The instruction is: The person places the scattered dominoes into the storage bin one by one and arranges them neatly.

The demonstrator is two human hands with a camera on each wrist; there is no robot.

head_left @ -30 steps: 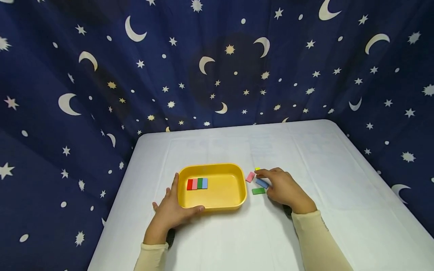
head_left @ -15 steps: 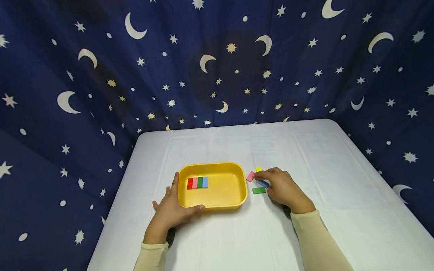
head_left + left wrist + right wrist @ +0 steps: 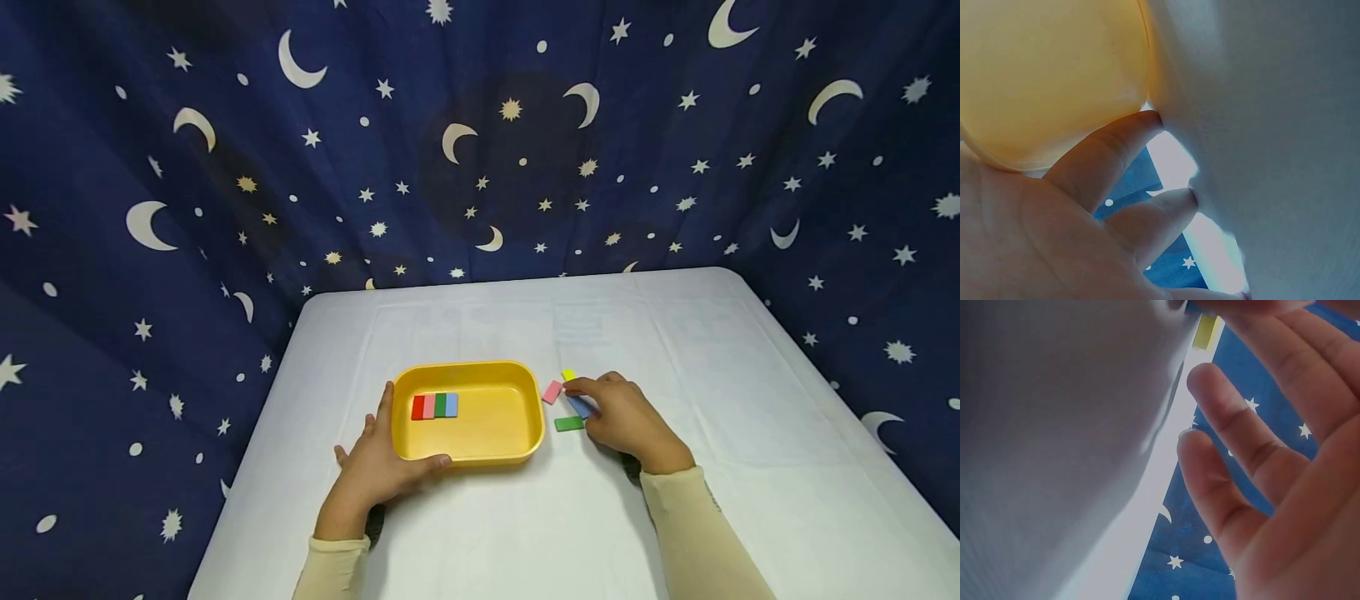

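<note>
A yellow tray [image 3: 487, 458] holds a short row of small flat tiles: a red tile [image 3: 417, 407], a pink one, a green one and a light blue one, side by side. My left hand [image 3: 375, 471] spreads around its near left corner, index finger along the left side and thumb on the front rim. To the right of the tray, my right hand [image 3: 630, 421] pinches a blue tile [image 3: 580, 407] between thumb and index finger, low over the table. In the right wrist view the other fingers [image 3: 1219, 394] stay spread, and the tile is mostly hidden.
Around the right hand lie a pink tile [image 3: 552, 392], a green tile [image 3: 569, 424] and a yellow tile [image 3: 568, 375] on the white-covered table [image 3: 510, 533]. A dark blue curtain [image 3: 420, 192] with moons and stars hangs behind the table and along both sides.
The blue tile has turned slightly under my right fingertips, while that hand stays in nearly the same place. My left hand and the tray have not moved.
</note>
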